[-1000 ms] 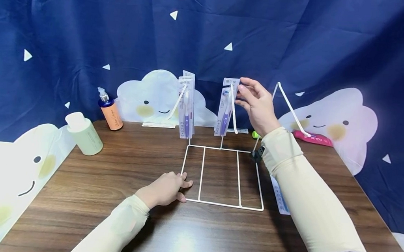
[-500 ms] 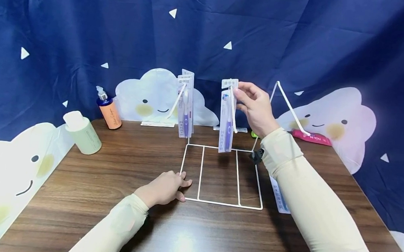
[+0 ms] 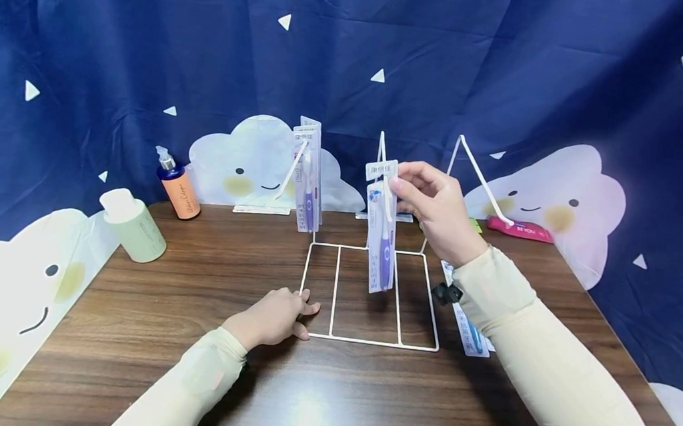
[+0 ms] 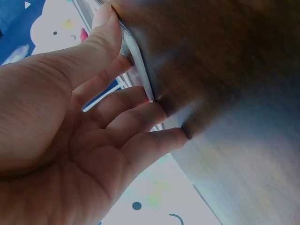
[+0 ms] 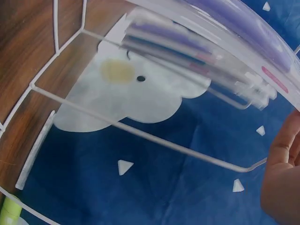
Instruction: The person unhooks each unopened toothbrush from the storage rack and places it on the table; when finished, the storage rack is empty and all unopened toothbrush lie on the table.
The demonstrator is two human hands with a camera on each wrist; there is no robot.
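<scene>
Two hands are at work on the white wire rack (image 3: 371, 295). My left hand (image 3: 276, 315) lies on the table (image 3: 127, 330) at the rack's near-left corner, fingers loosely bent, fingertips (image 4: 157, 105) pressing the base wire. Right of it, my right hand (image 3: 438, 204) pinches the header of a packaged toothbrush (image 3: 381, 233), hanging above the base, just off the middle hook (image 3: 381, 148). I judge this mid-removal; next, carry it clear and set it down.

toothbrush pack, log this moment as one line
right hand: pinches toothbrush pack by its top, clear of middle hook | left hand: rests on wire rack base
</scene>
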